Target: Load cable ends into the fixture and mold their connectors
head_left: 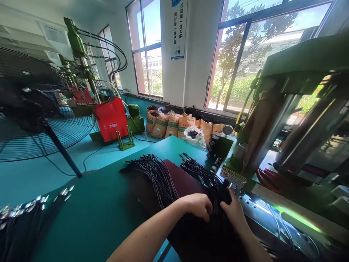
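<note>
Here, black cables point(215, 203) are gripped between the left hand point(199, 205) and right hand point(234, 213) beside the green press point(286, 109).
Fingers are curled onto the strands; these are best kept parallel, clear of the press.

- Both forearms are bare and come in from the lower edge of the view, converging toward the middle.
- The left forearm runs up from the lower left on a long slant; the wrist is nearly straight.
- The left hand point(198, 206) lies palm down, knuckles up, fingers curled downward at the tips.
- The right forearm enters from the lower right, shorter in view and steeper.
- The right hand point(233, 212) is palm down, fingers stretched forward and slightly spread.
- The two hands sit just beside each other with a narrow gap between them.
</note>
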`<act>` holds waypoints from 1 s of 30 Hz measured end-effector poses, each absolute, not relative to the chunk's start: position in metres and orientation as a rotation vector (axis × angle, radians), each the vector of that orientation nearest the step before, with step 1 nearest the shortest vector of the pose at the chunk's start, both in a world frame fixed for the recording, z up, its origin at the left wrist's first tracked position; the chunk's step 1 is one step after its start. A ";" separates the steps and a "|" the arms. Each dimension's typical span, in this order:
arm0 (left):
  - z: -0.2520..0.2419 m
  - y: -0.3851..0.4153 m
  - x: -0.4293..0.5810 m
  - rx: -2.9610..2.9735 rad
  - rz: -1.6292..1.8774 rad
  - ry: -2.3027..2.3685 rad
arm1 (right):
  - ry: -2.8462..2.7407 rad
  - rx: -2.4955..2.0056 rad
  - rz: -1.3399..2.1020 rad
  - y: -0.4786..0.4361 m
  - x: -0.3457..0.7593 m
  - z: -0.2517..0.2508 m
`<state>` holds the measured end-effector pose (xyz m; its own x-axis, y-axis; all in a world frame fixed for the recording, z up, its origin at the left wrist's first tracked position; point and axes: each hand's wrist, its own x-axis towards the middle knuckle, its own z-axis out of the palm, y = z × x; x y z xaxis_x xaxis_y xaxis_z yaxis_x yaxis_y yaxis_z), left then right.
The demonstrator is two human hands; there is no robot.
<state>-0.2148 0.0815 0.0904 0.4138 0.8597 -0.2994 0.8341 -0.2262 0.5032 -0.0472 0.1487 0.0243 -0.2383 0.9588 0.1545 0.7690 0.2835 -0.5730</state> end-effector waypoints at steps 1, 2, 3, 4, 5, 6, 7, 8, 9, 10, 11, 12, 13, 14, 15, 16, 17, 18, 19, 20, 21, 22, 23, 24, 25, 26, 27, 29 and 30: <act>0.095 0.077 -0.216 2.116 0.028 1.316 | -2.057 -1.494 0.551 0.148 -0.047 0.025; 0.100 0.074 -0.217 2.165 -0.008 1.211 | -2.028 -1.435 0.574 0.146 -0.049 0.024; 0.105 0.071 -0.218 2.213 -0.047 1.126 | -1.997 -1.375 0.593 0.145 -0.050 0.023; 0.109 0.070 -0.218 2.254 -0.084 1.064 | -1.970 -1.319 0.605 0.144 -0.052 0.022; 0.111 0.070 -0.219 2.284 -0.114 1.013 | -1.953 -1.276 0.604 0.143 -0.053 0.019; 0.113 0.070 -0.219 2.308 -0.140 0.975 | -1.949 -1.250 0.590 0.143 -0.055 0.016; 0.115 0.070 -0.218 2.335 -0.164 0.956 | -1.952 -1.233 0.567 0.144 -0.055 0.012; 0.116 0.069 -0.216 2.367 -0.191 0.961 | -1.961 -1.224 0.537 0.146 -0.055 0.007; 0.117 0.069 -0.213 2.398 -0.226 0.988 | -1.978 -1.219 0.504 0.149 -0.054 0.003; 0.118 0.067 -0.211 2.420 -0.271 1.025 | -2.004 -1.215 0.471 0.153 -0.052 -0.001; 0.120 0.065 -0.208 2.432 -0.316 1.063 | -2.036 -1.210 0.436 0.157 -0.051 -0.003; 0.121 0.061 -0.206 2.432 -0.344 1.102 | -2.071 -1.201 0.388 0.160 -0.050 -0.005; 0.123 0.057 -0.206 2.428 -0.333 1.156 | -2.105 -1.187 0.316 0.163 -0.049 -0.003; 0.124 0.051 -0.208 2.423 -0.265 1.235 | -2.131 -1.163 0.216 0.163 -0.049 0.000; 0.125 0.044 -0.213 2.418 -0.132 1.339 | -2.145 -1.123 0.095 0.161 -0.049 0.006; 0.124 0.036 -0.222 2.402 0.063 1.474 | -2.158 -1.059 -0.021 0.155 -0.051 0.014; 0.122 0.026 -0.233 2.358 0.301 1.639 | -2.181 -0.963 -0.114 0.146 -0.053 0.024; 0.118 0.016 -0.247 2.267 0.555 1.834 | -2.236 -0.830 -0.163 0.134 -0.056 0.033; 0.112 0.006 -0.263 2.121 0.788 2.046 | -2.332 -0.657 -0.178 0.121 -0.060 0.043; 0.104 -0.003 -0.280 1.905 0.965 2.272 | -2.443 -0.458 -0.204 0.106 -0.064 0.050; 0.096 -0.011 -0.297 1.633 1.065 2.497 | -2.543 -0.266 -0.241 0.092 -0.068 0.055; 0.086 -0.016 -0.312 1.352 1.076 2.666 | -2.614 -0.109 -0.285 0.080 -0.073 0.058; 0.077 -0.018 -0.325 1.130 1.029 2.747 | -2.649 0.001 -0.337 0.071 -0.077 0.058; 0.069 -0.017 -0.335 1.026 0.985 2.767 | -2.649 0.063 -0.382 0.065 -0.081 0.055; 0.062 -0.013 -0.342 0.984 0.953 2.762 | -2.632 0.084 -0.411 0.062 -0.084 0.051; 0.056 -0.007 -0.345 0.975 0.932 2.748 | -2.611 0.083 -0.423 0.063 -0.087 0.045; 0.052 0.002 -0.346 0.980 0.920 2.731 | -2.591 0.072 -0.417 0.066 -0.089 0.038; 0.047 0.023 -0.344 0.974 0.909 2.702 | -2.559 0.037 -0.366 0.076 -0.092 0.026; 0.046 0.035 -0.343 0.980 0.906 2.680 | -2.547 0.015 -0.337 0.082 -0.093 0.020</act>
<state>-0.3428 0.0349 0.0457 -0.7759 0.6274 0.0656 0.5386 0.6047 0.5867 -0.0927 0.0820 0.0200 -0.8406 -0.0816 0.5355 0.0603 0.9684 0.2422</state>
